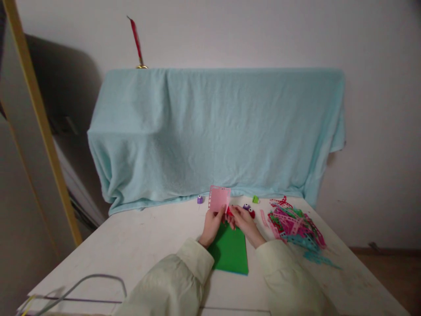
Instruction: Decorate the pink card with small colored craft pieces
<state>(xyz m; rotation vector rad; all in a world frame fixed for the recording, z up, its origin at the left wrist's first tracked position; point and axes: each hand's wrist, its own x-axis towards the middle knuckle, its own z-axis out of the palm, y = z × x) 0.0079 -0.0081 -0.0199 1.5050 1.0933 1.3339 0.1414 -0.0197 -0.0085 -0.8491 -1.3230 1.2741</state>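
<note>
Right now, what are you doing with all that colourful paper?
A person sits at a white table. The left hand holds up a small pink sheet with a punched edge, and the right hand presses a little red punch against it. A green sheet lies flat under the hands. A heap of cut pink, green and blue strips sits to the right, with more small punches behind.

Plain white wall [230, 30], pale blue blanket [213, 131] draped beyond the fingers, white table [131, 245], wood floor [394, 272] right.
</note>
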